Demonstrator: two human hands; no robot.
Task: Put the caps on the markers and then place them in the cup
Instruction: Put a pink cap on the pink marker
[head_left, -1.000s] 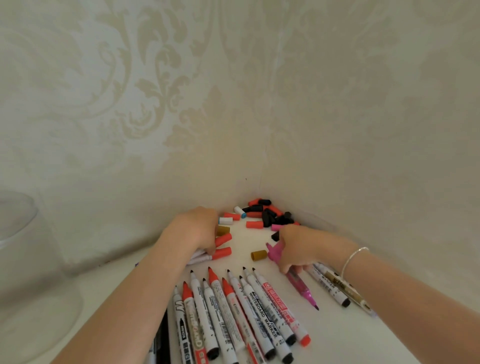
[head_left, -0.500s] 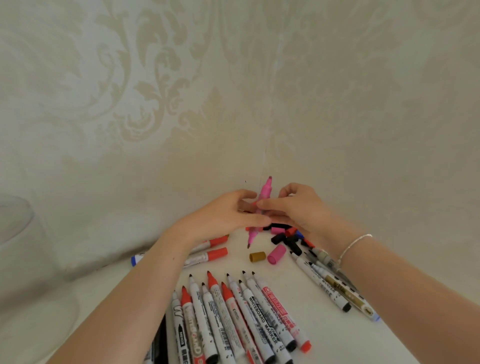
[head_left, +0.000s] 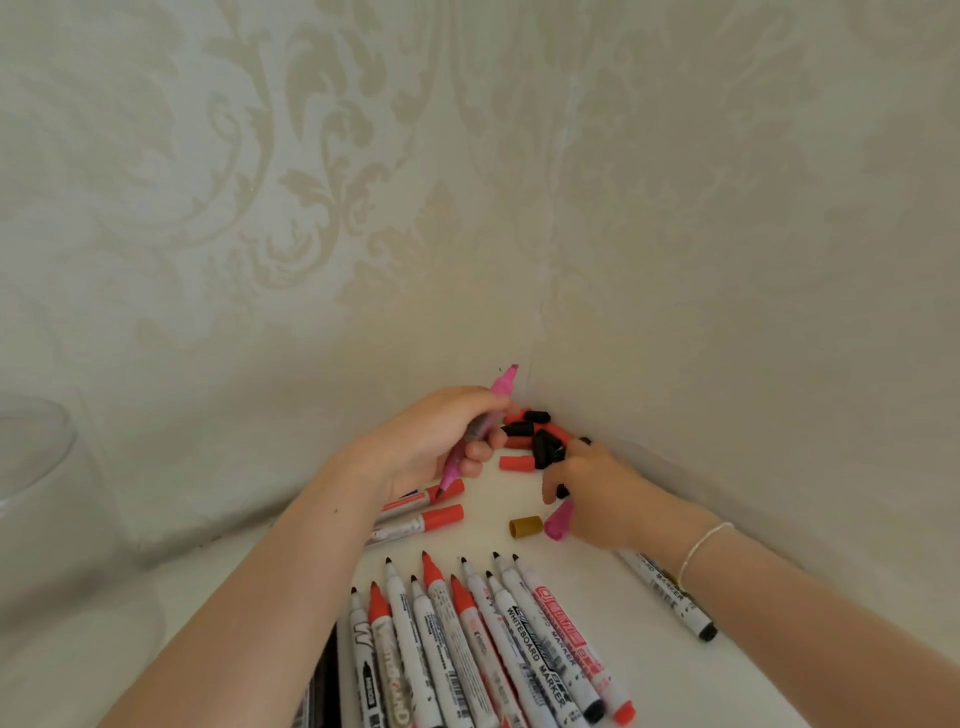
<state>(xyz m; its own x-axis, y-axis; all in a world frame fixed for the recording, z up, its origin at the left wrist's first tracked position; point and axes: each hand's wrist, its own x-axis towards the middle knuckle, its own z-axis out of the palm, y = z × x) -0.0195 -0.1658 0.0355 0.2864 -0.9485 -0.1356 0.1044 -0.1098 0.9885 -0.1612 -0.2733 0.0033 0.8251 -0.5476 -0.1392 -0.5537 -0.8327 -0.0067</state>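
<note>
Both hands have split apart: my left hand (head_left: 441, 447) now holds the pink marker (head_left: 480, 431) alone, raised above the desk's far corner. My right hand (head_left: 592, 493) drops, fingers curled, onto the pink cap (head_left: 557, 522) near the loose caps (head_left: 537, 441), so capping comes next; the cup (head_left: 36, 467) waits at the left edge.

Your left hand (head_left: 431, 447) holds a marker (head_left: 475, 431) upright, left of the pile of caps (head_left: 537, 441) in the far corner. Your right hand (head_left: 597, 493) rests just right of that pile, touching a loose cap (head_left: 558, 519). A row of uncapped markers (head_left: 483, 644) lies nearest you, and the cup (head_left: 36, 467) stands far left.
</note>
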